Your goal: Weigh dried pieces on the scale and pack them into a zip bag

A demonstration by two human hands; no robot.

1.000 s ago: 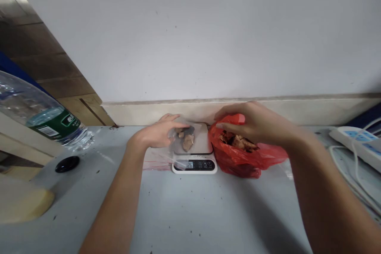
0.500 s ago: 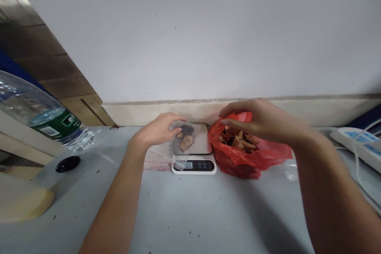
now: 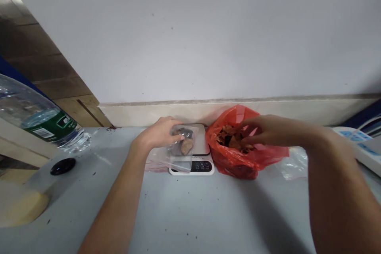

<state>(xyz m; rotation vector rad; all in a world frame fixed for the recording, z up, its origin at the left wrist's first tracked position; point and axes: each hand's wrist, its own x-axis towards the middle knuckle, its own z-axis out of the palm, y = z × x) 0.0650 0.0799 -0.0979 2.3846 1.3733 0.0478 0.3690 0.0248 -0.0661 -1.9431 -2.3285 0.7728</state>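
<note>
A clear plastic bag [image 3: 181, 158] with dark and brown pieces in it lies over the left part of a small white kitchen scale [image 3: 205, 166]. My left hand [image 3: 165, 131] holds the bag's upper edge, thumb and fingers closed on it. Right of the scale stands an open red plastic bag [image 3: 238, 166] filled with brown dried pieces [image 3: 235, 141]. My right hand [image 3: 258, 130] reaches into the red bag's mouth, its fingers apart among the pieces, with nothing visibly gripped.
A large water bottle [image 3: 49, 125] leans in at the left, near a black oval object [image 3: 63, 166]. At the right are a white power strip [image 3: 363, 143] and a clear plastic bag [image 3: 294, 162]. A wall [image 3: 208, 39] rises behind the table.
My right hand has moved down from above the red bag into its mouth. The clear bag on the scale now covers the display. The view has shifted slightly.
</note>
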